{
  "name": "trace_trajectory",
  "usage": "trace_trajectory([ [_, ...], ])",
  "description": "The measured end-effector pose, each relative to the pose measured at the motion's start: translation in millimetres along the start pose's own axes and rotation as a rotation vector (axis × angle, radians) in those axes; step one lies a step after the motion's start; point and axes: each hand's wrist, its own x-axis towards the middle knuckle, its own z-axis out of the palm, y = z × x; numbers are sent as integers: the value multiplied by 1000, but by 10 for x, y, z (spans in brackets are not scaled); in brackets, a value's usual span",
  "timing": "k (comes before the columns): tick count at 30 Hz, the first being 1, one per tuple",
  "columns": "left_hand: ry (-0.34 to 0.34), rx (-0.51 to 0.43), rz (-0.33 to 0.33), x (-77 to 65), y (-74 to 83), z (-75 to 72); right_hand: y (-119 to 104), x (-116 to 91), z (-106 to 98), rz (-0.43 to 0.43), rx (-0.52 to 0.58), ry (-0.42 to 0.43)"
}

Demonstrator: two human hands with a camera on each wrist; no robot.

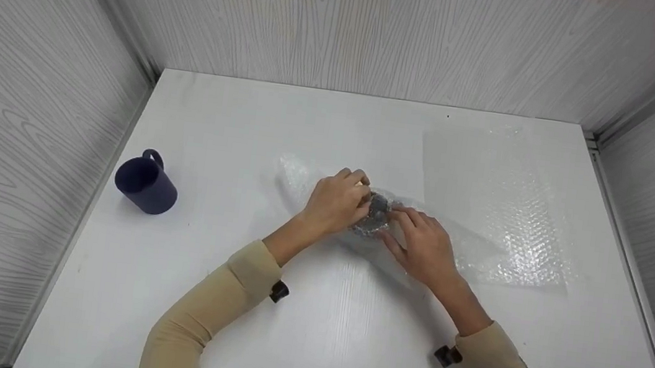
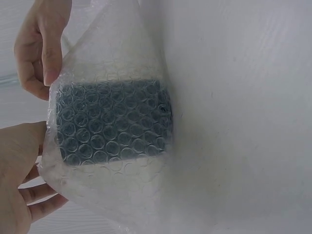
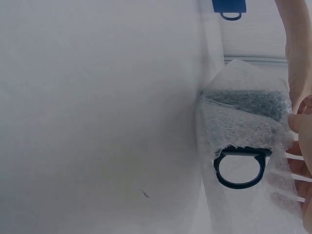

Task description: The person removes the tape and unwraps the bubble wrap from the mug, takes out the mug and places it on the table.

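While it stood upright at the head view's centre, long axis vertical, the dark mug [image 1: 379,205] was between my left hand [image 1: 338,201] and right hand [image 1: 425,246], neither clearly nearer. Its bare handle [image 3: 237,185] poked rightward; cloudy bubble wrap [image 3: 239,126] covered its side. Both hands, partly closed, pinched the wrap's upper edge. A blue mug [image 1: 153,191] stood at middle left.

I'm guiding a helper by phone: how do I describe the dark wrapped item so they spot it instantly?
Start at the white table and look near its middle, between the left grip and right grip. There, a dark item shows through bubble wrap. Unlike the bare blue mug at the table's left, it is wrapped, with its looped handle sticking out.
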Motion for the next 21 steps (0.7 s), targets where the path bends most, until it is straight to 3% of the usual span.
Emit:
trace_trajectory([
  [21, 60, 6, 20, -79, -63, -159, 41, -7, -25, -40, 22, -13],
])
